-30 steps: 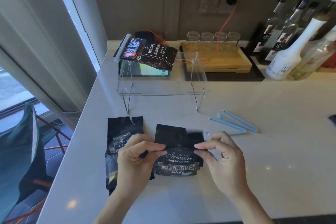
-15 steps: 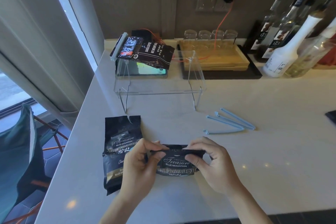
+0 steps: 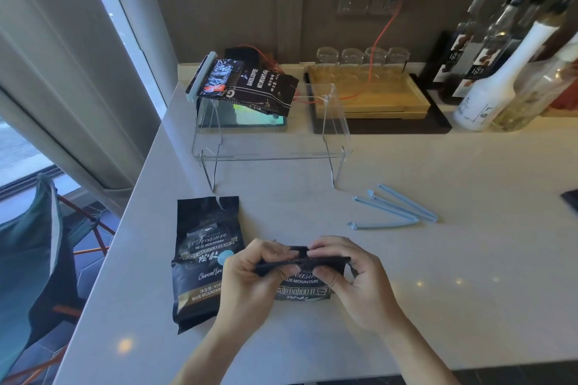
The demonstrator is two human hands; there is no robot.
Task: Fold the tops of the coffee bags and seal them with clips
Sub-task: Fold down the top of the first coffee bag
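Observation:
A black coffee bag (image 3: 305, 289) lies on the counter near the front edge, its top rolled down into a narrow fold. My left hand (image 3: 253, 281) and my right hand (image 3: 350, 278) both pinch that fold, thumbs meeting in the middle. A second black coffee bag (image 3: 203, 256) lies flat just to the left, its top torn and unfolded. Three light blue clips (image 3: 394, 212) lie loose on the counter to the right of my hands. A third bag (image 3: 247, 86), sealed with a pale clip, rests on a clear stand.
The clear acrylic stand (image 3: 272, 147) sits behind the bags. A wooden tray (image 3: 369, 94) with glasses and several bottles (image 3: 500, 72) line the back wall. The counter edge (image 3: 125, 228) drops off at the left beside a window. A dark object (image 3: 570, 200) lies at the far right.
The bag's top, upright a second ago, has been folded down toward me into a tight roll. Both hands have moved closer together on the fold.

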